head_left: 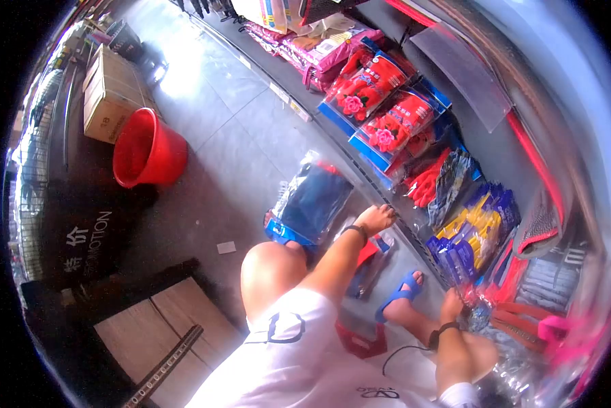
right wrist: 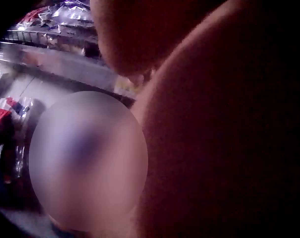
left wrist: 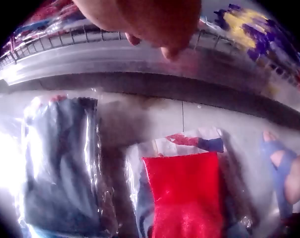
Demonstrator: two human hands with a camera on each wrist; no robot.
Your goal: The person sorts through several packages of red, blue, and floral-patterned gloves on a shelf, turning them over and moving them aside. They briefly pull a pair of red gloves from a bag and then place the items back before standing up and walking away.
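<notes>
My left hand [head_left: 375,219] is at the front edge of the low shelf [head_left: 414,234], its fingers loosely bent with nothing seen between them. In the left wrist view the fingertips [left wrist: 170,53] overlap the shelf's front strip. Below it on the floor lie a bagged dark blue pack [left wrist: 60,163] and a clear bag with red gloves [left wrist: 184,193]. My right hand [head_left: 452,304] is farther along the shelf edge, close to the purple and yellow packs [head_left: 475,234]; its fingers are mostly hidden. The right wrist view is dark and partly blurred.
Packaged red gloves [head_left: 384,129] with rose prints and pink bags [head_left: 326,51] sit along the shelf. Across the aisle stand a red bucket [head_left: 152,149] and a cardboard box [head_left: 115,95]. A foot in a blue sandal [head_left: 404,294] is between the arms.
</notes>
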